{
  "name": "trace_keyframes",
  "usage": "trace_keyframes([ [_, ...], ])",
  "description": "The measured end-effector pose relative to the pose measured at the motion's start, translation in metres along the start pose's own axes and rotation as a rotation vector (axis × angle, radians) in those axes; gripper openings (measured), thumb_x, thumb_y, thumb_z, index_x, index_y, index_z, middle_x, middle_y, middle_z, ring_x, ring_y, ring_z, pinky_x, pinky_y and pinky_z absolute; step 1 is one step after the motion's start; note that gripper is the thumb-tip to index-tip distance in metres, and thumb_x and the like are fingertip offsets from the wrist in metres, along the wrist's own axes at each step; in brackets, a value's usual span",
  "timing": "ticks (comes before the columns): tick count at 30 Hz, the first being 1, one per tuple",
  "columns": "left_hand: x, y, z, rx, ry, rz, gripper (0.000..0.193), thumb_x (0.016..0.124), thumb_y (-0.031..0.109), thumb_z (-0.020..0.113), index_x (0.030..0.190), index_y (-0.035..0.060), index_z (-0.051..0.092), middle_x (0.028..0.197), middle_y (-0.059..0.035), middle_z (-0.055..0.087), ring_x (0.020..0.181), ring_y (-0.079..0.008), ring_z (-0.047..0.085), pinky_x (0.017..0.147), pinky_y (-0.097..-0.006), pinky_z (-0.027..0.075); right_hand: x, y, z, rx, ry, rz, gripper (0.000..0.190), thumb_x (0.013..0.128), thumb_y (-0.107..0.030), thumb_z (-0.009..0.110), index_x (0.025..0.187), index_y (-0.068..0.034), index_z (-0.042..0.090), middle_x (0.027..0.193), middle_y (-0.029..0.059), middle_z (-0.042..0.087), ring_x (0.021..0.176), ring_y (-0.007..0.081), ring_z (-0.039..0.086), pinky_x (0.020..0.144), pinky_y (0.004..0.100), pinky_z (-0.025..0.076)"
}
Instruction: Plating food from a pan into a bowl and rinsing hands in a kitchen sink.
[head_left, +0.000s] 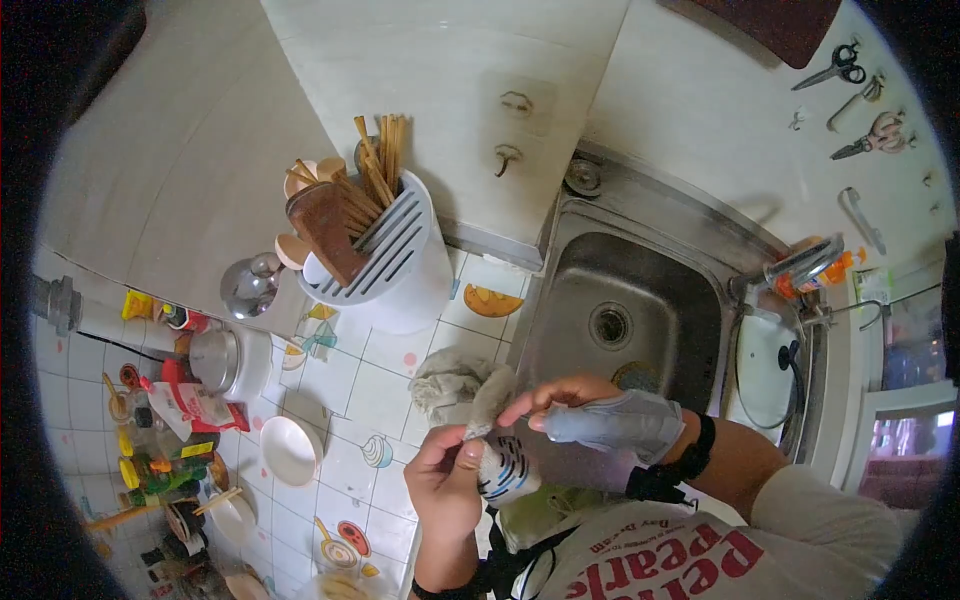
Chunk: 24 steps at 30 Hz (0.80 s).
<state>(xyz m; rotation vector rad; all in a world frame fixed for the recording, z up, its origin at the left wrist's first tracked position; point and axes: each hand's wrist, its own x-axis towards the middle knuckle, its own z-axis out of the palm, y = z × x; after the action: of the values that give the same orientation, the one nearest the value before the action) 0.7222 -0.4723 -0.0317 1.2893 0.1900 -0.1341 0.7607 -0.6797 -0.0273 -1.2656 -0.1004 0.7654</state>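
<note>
My left hand (450, 480) pinches a greyish cloth (491, 401) between thumb and fingers at the lower middle. One twisted part of the cloth rises above the fingers, beside a bunched part on the tiled counter. Below the fingertips hangs a white piece with black and blue marks (510, 472); whether it belongs to the same cloth is unclear. From the right, my right hand (574, 401) reaches in, its fingertips close to the twisted cloth; whether they grip it is unclear. A smooth, pale blue-grey covering (622, 424) lies over this hand's back and wrist.
A steel sink (637, 277) with a tap (757, 285) lies ahead to the right. Left of it stand a white utensil holder (409, 300) with chopsticks and a brown-handled cleaver, a white bowl (291, 451), a lidded jar (225, 360) and several bottles. Scissors (840, 67) hang on the wall.
</note>
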Motion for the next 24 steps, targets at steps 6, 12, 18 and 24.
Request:
trace_keyframes([
  [6, 0.004, 0.01, 0.031, 0.461, -0.108, 0.394, 0.014, 0.079, 0.0, 0.065, 0.092, -0.0016, 0.067, 0.086, -0.0136, 0.063, 0.076, -0.0216, 0.062, 0.069, -0.0269, 0.048, 0.014, 0.026, 0.001, -0.307, -0.01, -0.118, 0.021, 0.091, -0.021, 0.058, 0.084, -0.002, 0.056, 0.092, 0.0023, 0.06, 0.084, 0.0058, 0.051, 0.073, 0.024, 0.043],
  [12, -0.022, -0.028, 0.018, 0.784, -0.127, 0.722, 0.022, 0.072, -0.001, 0.062, 0.093, 0.0029, 0.068, 0.082, -0.0131, 0.063, 0.072, -0.0247, 0.063, 0.065, -0.0338, 0.052, 0.004, -0.021, 0.02, 0.087, 0.211, 0.028, 0.021, 0.091, -0.024, 0.057, 0.087, -0.004, 0.06, 0.082, 0.0006, 0.06, 0.076, 0.0102, 0.055, 0.067, 0.0239, 0.043],
  [18, 0.013, 0.008, -0.053, 0.163, 0.458, 0.256, 0.013, 0.09, 0.008, 0.055, 0.091, -0.0038, 0.059, 0.085, -0.0086, 0.061, 0.076, -0.0168, 0.056, 0.072, -0.0284, 0.047, -0.026, -0.067, 0.042, -0.036, -0.169, -0.477, 0.034, 0.093, -0.034, 0.053, 0.081, -0.002, 0.056, 0.088, 0.0082, 0.056, 0.084, 0.0236, 0.053, 0.08, 0.0338, 0.041],
  [24, 0.021, 0.017, -0.046, -0.14, 0.526, -0.03, 0.017, 0.093, 0.01, 0.053, 0.105, -0.0015, 0.055, 0.098, -0.0134, 0.063, 0.083, -0.0209, 0.061, 0.077, -0.034, 0.052, -0.071, -0.115, 0.093, 0.344, -0.29, -0.501, 0.013, 0.082, -0.004, 0.066, 0.087, 0.001, 0.055, 0.082, 0.0085, 0.052, 0.067, 0.0157, 0.05, 0.056, 0.0284, 0.042],
])
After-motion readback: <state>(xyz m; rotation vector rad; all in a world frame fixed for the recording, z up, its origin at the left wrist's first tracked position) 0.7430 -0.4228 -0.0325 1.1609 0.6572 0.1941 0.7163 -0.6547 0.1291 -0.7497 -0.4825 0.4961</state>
